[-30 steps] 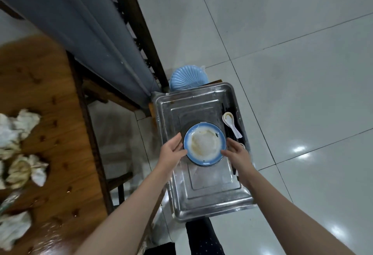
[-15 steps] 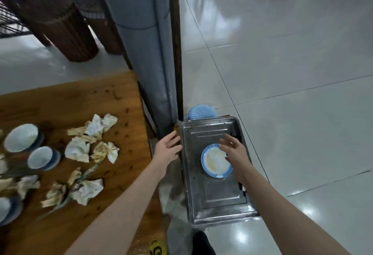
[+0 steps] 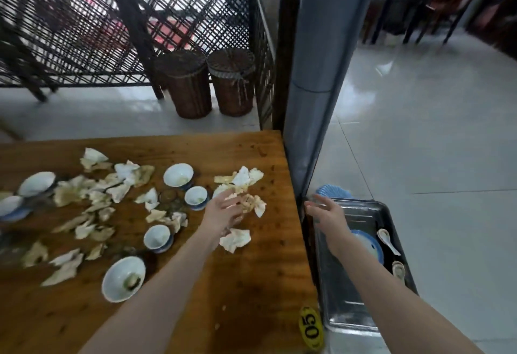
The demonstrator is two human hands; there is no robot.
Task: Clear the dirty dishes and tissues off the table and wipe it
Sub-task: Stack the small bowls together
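Note:
The wooden table (image 3: pixel 251 283) carries several white-and-blue bowls, such as one near my left forearm (image 3: pixel 123 278) and one further back (image 3: pixel 178 175), among many crumpled tissues (image 3: pixel 237 180). My left hand (image 3: pixel 223 211) hovers open over the tissues near the table's right edge, holding nothing. My right hand (image 3: pixel 326 212) is open above the metal tray (image 3: pixel 347 306), which stands lower to the right of the table. In the tray lie a blue-rimmed plate (image 3: pixel 369 244) and two white spoons (image 3: pixel 387 239), partly hidden by my right forearm.
A grey pillar (image 3: pixel 316 73) rises at the table's far right corner. A blue ribbed dish (image 3: pixel 333 191) sits behind the tray. Two wicker baskets (image 3: pixel 207 82) and a lattice screen stand beyond the table. A yellow "05" tag (image 3: pixel 310 328) marks the table's near corner. Tiled floor spreads to the right.
Both hands have let go of the blue-rimmed plate, which now rests in the tray. My left hand has swung left over the table's tissues, and my view has turned toward the table.

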